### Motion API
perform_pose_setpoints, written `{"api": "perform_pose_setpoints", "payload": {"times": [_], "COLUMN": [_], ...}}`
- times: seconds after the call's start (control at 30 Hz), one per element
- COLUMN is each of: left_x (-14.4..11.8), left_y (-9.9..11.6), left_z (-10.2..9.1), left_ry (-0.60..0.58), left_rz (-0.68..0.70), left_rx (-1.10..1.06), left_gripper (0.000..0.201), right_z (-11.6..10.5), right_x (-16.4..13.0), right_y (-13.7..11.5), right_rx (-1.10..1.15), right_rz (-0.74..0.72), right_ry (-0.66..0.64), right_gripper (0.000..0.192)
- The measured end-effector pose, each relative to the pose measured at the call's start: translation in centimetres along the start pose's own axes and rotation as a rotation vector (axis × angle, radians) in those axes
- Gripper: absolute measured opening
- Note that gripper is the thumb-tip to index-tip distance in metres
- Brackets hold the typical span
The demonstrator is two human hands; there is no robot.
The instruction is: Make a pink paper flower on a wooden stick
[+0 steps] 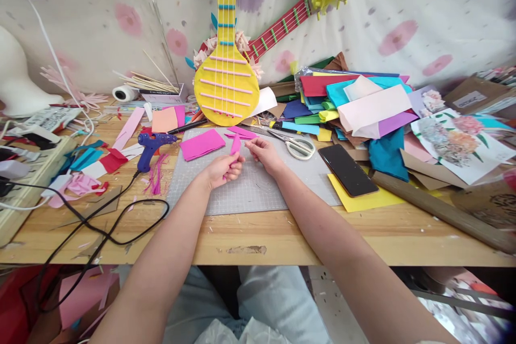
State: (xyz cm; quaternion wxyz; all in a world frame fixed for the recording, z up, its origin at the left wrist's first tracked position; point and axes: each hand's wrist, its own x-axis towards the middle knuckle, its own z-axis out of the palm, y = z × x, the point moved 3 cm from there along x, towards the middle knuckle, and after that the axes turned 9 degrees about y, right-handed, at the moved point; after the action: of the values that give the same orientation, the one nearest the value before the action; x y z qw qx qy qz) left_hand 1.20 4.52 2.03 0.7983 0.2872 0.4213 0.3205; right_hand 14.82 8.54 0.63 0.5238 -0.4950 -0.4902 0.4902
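Observation:
Above a grey cutting mat [250, 196], my left hand [224, 171] is closed on a small magenta paper piece [236, 145], whose pointed end sticks up past the thumb. My right hand [262, 151] is pinched just right of that piece; whatever lies between its fingertips is too small to make out. A stack of magenta sheets [202, 144] rests on the mat to the left. Behind the hands lies a cut magenta strip [243, 133]. White-handled scissors [299, 149] lie right of my right hand.
A blue glue gun [151, 149] with a black cord lies at left, near a power strip [36, 188]. A yellow paper lute [226, 86] stands behind the mat. At right are a phone [349, 170], a wooden stick [439, 209] and piled coloured sheets [374, 107].

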Motion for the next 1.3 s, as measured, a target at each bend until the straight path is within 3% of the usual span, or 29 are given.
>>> {"api": "perform_pose_setpoints", "payload": {"times": [0.1, 0.17, 0.37, 0.5, 0.63, 0.73, 0.97, 1.17, 1.3], "left_x": [0.2, 0.2, -0.2, -0.3, -0.4, -0.4, -0.2, -0.5, -0.7], "left_y": [1.4, 2.1, 2.4, 2.2, 2.2, 2.0, 1.1, 0.3, 0.1], "left_z": [-1.2, -1.9, -2.4, -2.6, -2.5, -2.3, -2.3, -1.6, -0.6], "left_ry": [0.121, 0.182, 0.241, 0.209, 0.191, 0.211, 0.495, 0.506, 0.390], "left_rz": [0.160, 0.243, 0.319, 0.297, 0.314, 0.340, 0.575, 0.607, 0.595], "left_rx": [-0.235, -0.353, -0.442, -0.448, -0.416, -0.358, 0.031, 0.027, -0.067], "left_gripper": [0.027, 0.027, 0.026, 0.030, 0.024, 0.016, 0.016, 0.022, 0.032], "right_z": [-1.3, -1.6, 0.5, 1.4, 0.7, -0.3, -1.2, -0.3, 1.1], "right_x": [1.2, 2.0, 3.9, 4.7, 4.2, 2.9, -1.4, -2.8, -3.4], "right_y": [-0.3, -1.0, -2.2, -1.6, -1.6, -1.6, -0.5, -0.7, -1.1], "right_rx": [-0.266, -0.521, -1.163, -1.306, -1.157, -0.859, -0.075, 0.106, 0.194], "right_rz": [-0.125, -0.240, -0.516, -0.504, -0.477, -0.367, 0.082, 0.148, 0.169], "right_ry": [0.211, 0.245, 0.049, 0.019, 0.117, 0.167, 0.009, -0.011, -0.090], "right_gripper": [0.023, 0.015, 0.031, 0.024, 0.017, 0.006, 0.009, 0.013, 0.019]}}
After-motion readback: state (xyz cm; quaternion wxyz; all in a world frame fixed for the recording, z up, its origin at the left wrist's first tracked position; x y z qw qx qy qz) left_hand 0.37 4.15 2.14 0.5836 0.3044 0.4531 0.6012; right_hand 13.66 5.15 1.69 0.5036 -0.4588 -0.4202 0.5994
